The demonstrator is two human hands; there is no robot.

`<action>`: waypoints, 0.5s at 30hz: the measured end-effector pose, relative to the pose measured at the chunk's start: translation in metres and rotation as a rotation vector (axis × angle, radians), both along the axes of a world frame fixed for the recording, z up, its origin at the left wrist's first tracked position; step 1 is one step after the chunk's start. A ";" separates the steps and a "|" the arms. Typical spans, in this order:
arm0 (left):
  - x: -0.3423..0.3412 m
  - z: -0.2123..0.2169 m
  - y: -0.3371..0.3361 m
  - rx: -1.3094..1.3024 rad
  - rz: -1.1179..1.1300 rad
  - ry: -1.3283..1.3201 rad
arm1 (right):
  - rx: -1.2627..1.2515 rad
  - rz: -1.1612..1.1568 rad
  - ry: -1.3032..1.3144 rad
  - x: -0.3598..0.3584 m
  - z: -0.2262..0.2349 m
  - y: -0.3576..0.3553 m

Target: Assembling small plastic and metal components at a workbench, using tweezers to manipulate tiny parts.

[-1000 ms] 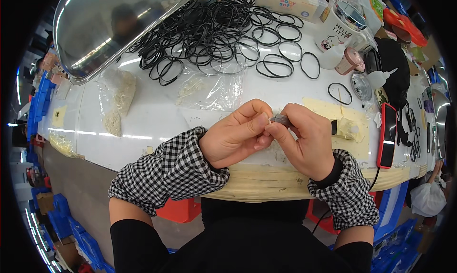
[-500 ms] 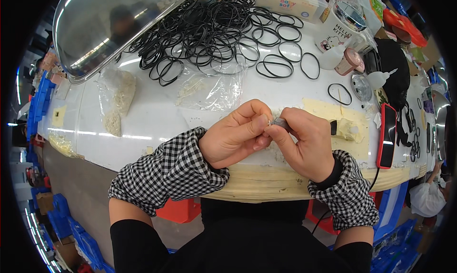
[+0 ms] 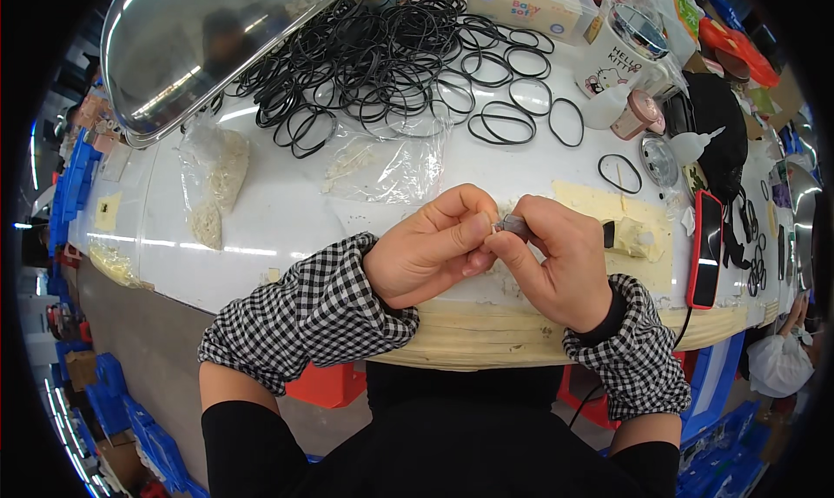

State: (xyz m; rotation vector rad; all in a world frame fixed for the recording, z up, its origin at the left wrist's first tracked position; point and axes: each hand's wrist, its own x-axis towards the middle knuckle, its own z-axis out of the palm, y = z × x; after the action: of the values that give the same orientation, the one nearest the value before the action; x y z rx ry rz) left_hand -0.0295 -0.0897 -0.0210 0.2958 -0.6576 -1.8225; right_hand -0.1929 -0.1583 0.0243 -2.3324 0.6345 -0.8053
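Above the table's front edge my two hands meet fingertip to fingertip. My left hand [image 3: 430, 248] pinches a tiny pale piece [image 3: 494, 227], too small to name, between thumb and forefinger. A small grey piece [image 3: 515, 227], soft-looking and of unclear kind, is gripped in the closed fingers of my right hand [image 3: 563, 262], its end against the pale piece. Just beyond the hands lies a flat clear plastic bag [image 3: 408, 164] with off-white bits on it. Right of my right hand is a yellow sheet [image 3: 656, 272] bearing a crumpled yellowish lump [image 3: 641, 240].
A heap of thin black rings [image 3: 373, 55] covers the far middle, beside a large shiny domed cover [image 3: 200, 55]. A bag of pale bits [image 3: 226, 172] sits left. Rightward are a red-cased phone [image 3: 705, 250], a squeeze bottle [image 3: 605, 107], a white cup [image 3: 612, 55] and a plastic box [image 3: 530, 7].
Both hands stay almost in place; the fingertips shift slightly around the tiny pale piece and the grey piece. Nothing on the table has visibly moved.
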 end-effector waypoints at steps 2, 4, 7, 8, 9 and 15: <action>0.001 0.000 0.000 -0.002 -0.004 0.000 | -0.013 0.008 0.022 0.000 0.002 -0.001; 0.000 0.000 0.001 -0.001 0.000 -0.005 | 0.003 0.008 0.032 -0.001 0.003 0.001; 0.000 0.002 0.002 0.012 0.011 -0.021 | 0.050 0.021 0.052 -0.002 0.007 0.002; 0.000 0.004 0.003 0.026 0.016 -0.028 | 0.069 0.027 0.060 -0.002 0.008 0.002; 0.000 0.006 0.003 0.038 0.022 -0.035 | 0.093 0.068 0.072 -0.003 0.008 0.001; 0.002 0.013 0.002 0.196 0.263 -0.286 | 0.169 0.146 0.171 -0.011 0.015 -0.008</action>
State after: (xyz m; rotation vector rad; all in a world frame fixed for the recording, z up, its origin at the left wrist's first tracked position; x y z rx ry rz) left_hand -0.0272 -0.0877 -0.0082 0.7500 -0.6042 -1.6060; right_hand -0.2038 -0.1666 0.0392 -2.2765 0.5716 -0.4717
